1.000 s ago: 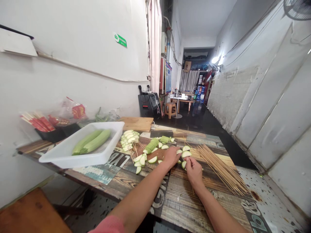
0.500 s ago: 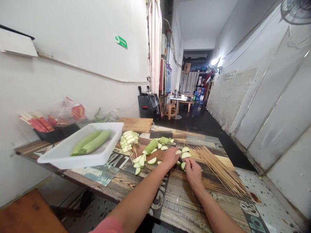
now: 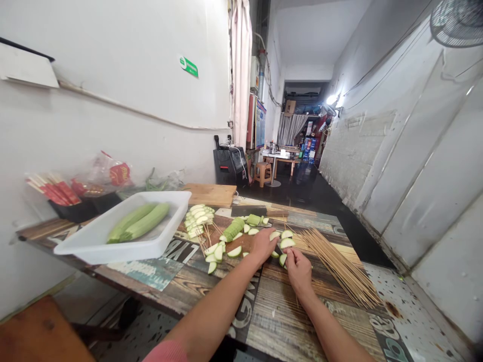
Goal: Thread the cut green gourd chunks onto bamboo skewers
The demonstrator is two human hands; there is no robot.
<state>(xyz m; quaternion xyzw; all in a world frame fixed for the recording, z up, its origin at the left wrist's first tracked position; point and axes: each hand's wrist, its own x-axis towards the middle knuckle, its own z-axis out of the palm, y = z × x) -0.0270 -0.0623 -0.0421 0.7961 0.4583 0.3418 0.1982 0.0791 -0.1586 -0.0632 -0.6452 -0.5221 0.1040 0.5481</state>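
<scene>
My left hand (image 3: 263, 246) is closed at the right edge of the brown cutting board (image 3: 247, 245), its fingertips on a zucchini slice (image 3: 274, 235). Just right of it, my right hand (image 3: 299, 267) is pinched; a thin bamboo skewer shows below it, its upper part hidden by the fingers. Half-round slices (image 3: 287, 243) lie beyond the right fingertips. On the board rest a sliced zucchini (image 3: 233, 229) and loose pieces. Skewered slices (image 3: 198, 217) are piled at its left. A bundle of bamboo skewers (image 3: 341, 269) lies right of my right hand.
A white plastic tub (image 3: 158, 246) with two whole zucchinis (image 3: 145, 221) stands at left. Behind are a knife (image 3: 249, 210) and a wooden board (image 3: 211, 194). Black boxes hold wrapped chopsticks (image 3: 60, 190) by the wall. A black speaker (image 3: 230, 166) stands beyond the table.
The view has shifted slightly. Both hands stay in nearly the same place and pose among the slices; nothing has clearly been picked up or let go.
</scene>
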